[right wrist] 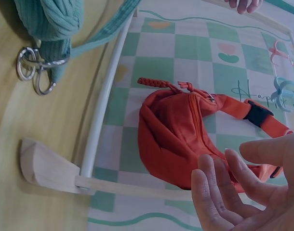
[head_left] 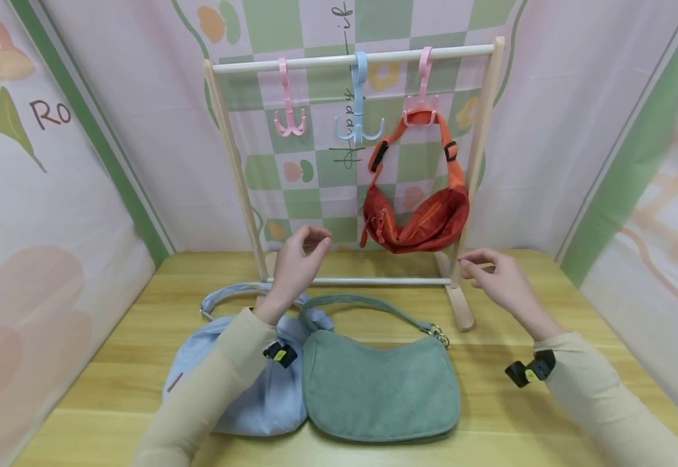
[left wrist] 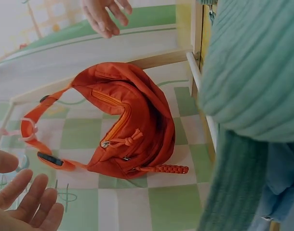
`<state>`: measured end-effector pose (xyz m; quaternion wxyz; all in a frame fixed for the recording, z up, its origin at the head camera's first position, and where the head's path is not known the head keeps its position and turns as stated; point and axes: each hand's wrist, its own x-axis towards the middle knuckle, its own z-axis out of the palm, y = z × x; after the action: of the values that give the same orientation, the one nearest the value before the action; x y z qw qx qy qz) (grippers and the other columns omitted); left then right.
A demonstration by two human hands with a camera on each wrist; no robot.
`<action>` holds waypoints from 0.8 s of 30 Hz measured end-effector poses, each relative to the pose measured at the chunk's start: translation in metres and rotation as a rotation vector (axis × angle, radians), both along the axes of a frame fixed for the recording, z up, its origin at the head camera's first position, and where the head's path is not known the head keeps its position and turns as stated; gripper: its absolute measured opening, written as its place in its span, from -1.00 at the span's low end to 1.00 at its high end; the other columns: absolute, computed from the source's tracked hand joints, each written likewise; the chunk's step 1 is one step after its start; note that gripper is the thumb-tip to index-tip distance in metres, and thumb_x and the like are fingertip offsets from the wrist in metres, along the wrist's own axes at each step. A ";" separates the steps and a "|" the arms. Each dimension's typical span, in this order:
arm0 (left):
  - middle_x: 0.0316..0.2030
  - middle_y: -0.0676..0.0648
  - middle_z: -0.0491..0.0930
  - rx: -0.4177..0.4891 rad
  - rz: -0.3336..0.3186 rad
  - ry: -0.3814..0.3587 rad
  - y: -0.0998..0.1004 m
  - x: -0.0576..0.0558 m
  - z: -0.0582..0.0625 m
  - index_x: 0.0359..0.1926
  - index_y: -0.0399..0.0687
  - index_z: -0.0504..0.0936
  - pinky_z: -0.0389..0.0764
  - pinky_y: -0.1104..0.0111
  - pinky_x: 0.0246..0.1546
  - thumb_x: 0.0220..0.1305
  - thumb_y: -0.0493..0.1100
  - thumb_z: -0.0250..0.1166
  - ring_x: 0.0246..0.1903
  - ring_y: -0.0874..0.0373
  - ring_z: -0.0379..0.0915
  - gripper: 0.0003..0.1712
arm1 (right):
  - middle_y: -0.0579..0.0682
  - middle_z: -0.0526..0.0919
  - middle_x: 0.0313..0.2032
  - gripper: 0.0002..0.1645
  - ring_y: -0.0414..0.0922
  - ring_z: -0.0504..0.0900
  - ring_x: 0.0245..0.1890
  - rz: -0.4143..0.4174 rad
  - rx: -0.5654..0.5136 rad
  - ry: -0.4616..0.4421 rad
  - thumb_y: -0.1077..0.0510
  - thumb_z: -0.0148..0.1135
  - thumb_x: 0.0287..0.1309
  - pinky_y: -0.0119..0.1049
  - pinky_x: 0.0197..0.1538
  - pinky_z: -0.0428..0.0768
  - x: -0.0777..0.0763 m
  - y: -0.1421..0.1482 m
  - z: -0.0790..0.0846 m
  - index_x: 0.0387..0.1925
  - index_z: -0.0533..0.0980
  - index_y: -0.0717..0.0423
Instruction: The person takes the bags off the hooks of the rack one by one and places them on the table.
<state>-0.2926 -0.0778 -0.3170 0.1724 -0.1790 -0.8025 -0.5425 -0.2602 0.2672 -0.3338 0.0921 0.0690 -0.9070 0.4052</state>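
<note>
A red-orange waist bag (head_left: pixel 417 224) hangs by its strap from the pink hook (head_left: pixel 422 97) at the right end of the rack's rail. My left hand (head_left: pixel 301 263), its fingers loosely bent and holding nothing, hovers over the blue bag's strap, left of the waist bag. To the right of the rack's right post, my right hand (head_left: pixel 499 279) is also raised and holds nothing. Below the hands lie a green shoulder bag (head_left: pixel 382 386) and a light blue bag (head_left: pixel 263 395), side by side on the table. The left forearm covers part of the blue bag.
The wooden rack (head_left: pixel 485 123) stands at the back of the table (head_left: pixel 520 421), its feet on the tabletop. A second pink hook (head_left: pixel 288 104) and a blue hook (head_left: pixel 359 97) hang from its rail with nothing on them. Printed cloth walls surround the table.
</note>
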 end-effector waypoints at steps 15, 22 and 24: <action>-0.18 -0.11 0.60 0.054 -0.021 0.060 0.012 -0.015 0.017 -0.15 -0.16 0.57 0.56 0.26 -0.02 0.31 -0.19 0.18 -0.14 0.09 0.51 -0.84 | 0.26 0.59 -0.01 -0.51 0.03 0.68 -0.25 -0.064 0.095 0.107 -0.08 -0.01 0.36 -0.48 -0.37 0.55 -0.007 -0.003 0.022 0.08 0.48 0.20; -0.20 -0.12 0.60 0.085 -0.023 0.077 0.019 -0.025 0.025 -0.16 -0.22 0.57 0.56 0.29 -0.03 0.30 -0.21 0.17 -0.16 0.08 0.51 -0.83 | 0.24 0.62 -0.03 -0.53 0.09 0.66 -0.18 -0.065 0.105 0.192 -0.07 -0.01 0.36 -0.42 -0.32 0.57 -0.012 -0.004 0.034 0.06 0.50 0.18; -0.20 -0.13 0.60 0.095 -0.019 0.084 0.021 -0.027 0.027 -0.17 -0.21 0.57 0.55 0.30 -0.04 0.30 -0.21 0.17 -0.16 0.08 0.51 -0.84 | 0.26 0.60 0.00 -0.51 0.18 0.62 -0.10 -0.064 0.100 0.203 -0.09 -0.02 0.36 -0.24 -0.22 0.63 -0.014 -0.005 0.039 0.07 0.49 0.18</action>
<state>-0.3201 -0.0573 -0.2901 0.2092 -0.2009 -0.7662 -0.5735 -0.2744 0.2623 -0.2953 0.1930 0.0853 -0.9137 0.3472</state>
